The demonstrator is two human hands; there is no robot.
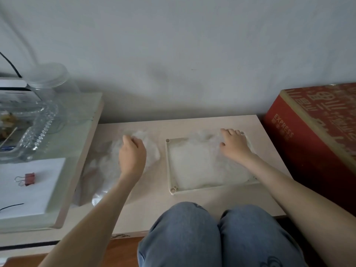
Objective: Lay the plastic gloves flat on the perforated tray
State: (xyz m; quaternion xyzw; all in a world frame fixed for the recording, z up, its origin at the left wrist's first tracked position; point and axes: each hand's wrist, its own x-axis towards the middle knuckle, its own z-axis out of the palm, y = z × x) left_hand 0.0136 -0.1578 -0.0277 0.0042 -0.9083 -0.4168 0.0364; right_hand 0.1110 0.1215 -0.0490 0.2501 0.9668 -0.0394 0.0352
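A cream perforated tray lies on the low table, right of centre. Clear plastic gloves cover its floor, bunched up at the far edge. My right hand lies on the gloves at the tray's far right corner, fingers spread and straight. To the left of the tray sits a loose heap of clear plastic gloves on the tabletop. My left hand is on top of that heap with its fingers curled into the plastic.
A red cardboard box stands against the table's right end. On the left, a higher glass-topped stand carries a clear jar, a glass dish and a white pad with a red binder clip. My knees are at the table's front edge.
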